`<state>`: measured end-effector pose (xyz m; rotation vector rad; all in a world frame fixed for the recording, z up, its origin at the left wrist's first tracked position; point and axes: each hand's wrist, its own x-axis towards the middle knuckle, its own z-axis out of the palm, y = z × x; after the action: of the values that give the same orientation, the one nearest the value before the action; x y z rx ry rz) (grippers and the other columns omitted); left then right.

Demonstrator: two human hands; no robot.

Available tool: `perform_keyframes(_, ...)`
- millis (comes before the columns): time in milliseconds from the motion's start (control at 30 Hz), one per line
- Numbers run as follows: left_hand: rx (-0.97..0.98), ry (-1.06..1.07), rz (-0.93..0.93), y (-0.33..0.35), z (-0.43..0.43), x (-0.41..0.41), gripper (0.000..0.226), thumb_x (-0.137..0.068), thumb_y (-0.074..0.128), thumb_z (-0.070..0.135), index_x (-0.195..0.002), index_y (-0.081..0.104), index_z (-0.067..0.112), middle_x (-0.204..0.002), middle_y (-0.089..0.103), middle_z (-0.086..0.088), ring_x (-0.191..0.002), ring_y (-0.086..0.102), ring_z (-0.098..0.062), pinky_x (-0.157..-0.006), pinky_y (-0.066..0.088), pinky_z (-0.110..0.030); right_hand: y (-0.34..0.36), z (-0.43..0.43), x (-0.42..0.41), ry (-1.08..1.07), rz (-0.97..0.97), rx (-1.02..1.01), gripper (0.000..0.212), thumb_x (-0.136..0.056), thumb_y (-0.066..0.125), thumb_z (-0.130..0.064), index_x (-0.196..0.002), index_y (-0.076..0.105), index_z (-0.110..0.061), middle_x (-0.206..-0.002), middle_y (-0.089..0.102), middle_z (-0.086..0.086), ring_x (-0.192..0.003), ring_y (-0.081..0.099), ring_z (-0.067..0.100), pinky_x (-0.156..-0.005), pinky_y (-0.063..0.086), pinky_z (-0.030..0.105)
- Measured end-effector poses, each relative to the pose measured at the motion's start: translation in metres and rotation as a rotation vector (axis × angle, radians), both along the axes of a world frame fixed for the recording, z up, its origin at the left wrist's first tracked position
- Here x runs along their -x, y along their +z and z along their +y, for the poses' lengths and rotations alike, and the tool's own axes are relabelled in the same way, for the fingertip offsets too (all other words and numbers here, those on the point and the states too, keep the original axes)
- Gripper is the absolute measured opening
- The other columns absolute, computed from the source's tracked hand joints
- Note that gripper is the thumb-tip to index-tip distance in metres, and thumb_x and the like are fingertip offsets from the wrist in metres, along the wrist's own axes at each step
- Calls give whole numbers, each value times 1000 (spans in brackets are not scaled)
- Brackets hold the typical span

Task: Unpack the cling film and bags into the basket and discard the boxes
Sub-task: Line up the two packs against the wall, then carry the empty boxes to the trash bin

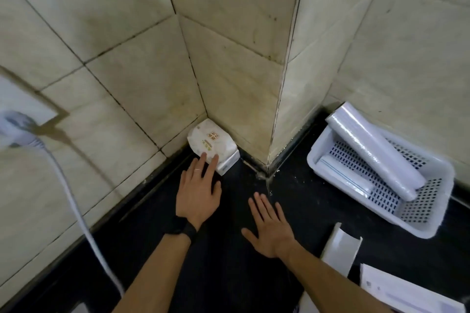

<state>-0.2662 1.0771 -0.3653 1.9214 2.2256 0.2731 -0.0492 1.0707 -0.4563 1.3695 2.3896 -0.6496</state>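
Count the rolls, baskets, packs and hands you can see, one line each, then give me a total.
Rolls: 2
Basket: 1
Pack: 1
Hands: 2
Total: 6

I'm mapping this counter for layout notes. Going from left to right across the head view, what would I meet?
white power cable → left hand → right hand → white basket
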Motion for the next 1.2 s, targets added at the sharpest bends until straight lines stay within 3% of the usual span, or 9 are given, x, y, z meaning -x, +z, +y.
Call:
perform_keyframes(133,68,40,-66,11,-56,-25,59,-95,50,35,-151,33,27,-162,23,-5,-149,17,-31,-119,22,-49,43,0,-9,-76,89,103,82,-97,24,-66,-159,4,-16,-167,-7,-1,-153,-9,13,-123,-1,43)
perform_keyframes(400,211,-59,-195,0,-133,-108,54,-98,44,41,-150,32,31,-161,22,-2,-150,13,-25,-121,17,-41,113,-108,-135,-410,412,-144,67,-97,44,-58,-155,31,-25,-163,21,-11,-151,8,5,-125,14,34)
perform_keyframes(567,346,-141,-211,-13,-152,-174,61,-97,42,48,-152,25,30,-162,20,-3,-150,12,-24,-122,16,-38,99,-163,-224,-561,247,-254,70,-91,61,-51,-150,41,-19,-163,26,-3,-151,14,12,-120,19,31)
perform_keyframes(667,421,-159,-198,-22,-151,-214,75,-92,44,59,-154,16,28,-162,20,-5,-148,17,-26,-120,20,-38,87,-167,-264,-564,54,-308,78,-84,69,-47,-149,41,-15,-164,23,4,-152,14,21,-121,23,41)
perform_keyframes(800,492,-103,-145,-34,-144,-261,106,-79,54,72,-156,-1,24,-159,24,-7,-141,30,-29,-112,34,-43,75,-156,-292,-533,-132,-251,95,-75,75,-42,-154,30,-16,-163,23,10,-153,10,28,-122,10,55)
perform_keyframes(867,530,-61,-105,-38,-143,-277,116,-75,60,72,-155,-8,23,-155,29,-7,-137,36,-30,-105,41,-45,71,-151,-298,-534,-146,-256,97,-70,80,-32,-153,33,-15,-158,34,11,-151,20,30,-120,13,57)
perform_keyframes(1000,510,-66,70,-47,-150,-293,95,-86,59,44,-155,-1,19,-146,41,-4,-126,45,-26,-94,47,-40,68,-142,-311,-531,-108,-338,85,-55,86,-21,-135,58,-12,-121,64,10,-116,58,34,-101,47,53)
perform_keyframes(1067,492,-44,54,-48,-150,-292,83,-87,54,32,-155,8,18,-144,44,-5,-124,47,-26,-92,48,-39,68,-142,-318,-512,-97,-319,77,-59,84,-30,-131,62,-16,-113,66,6,-104,61,32,-99,47,51)
perform_keyframes(1200,463,44,-124,-41,-149,-282,70,-87,55,29,-149,24,21,-137,45,-5,-112,55,-25,-87,52,-41,59,-150,-336,-511,-76,-294,68,-71,72,-53,-129,58,-20,-107,66,4,-98,64,30,-113,31,54)
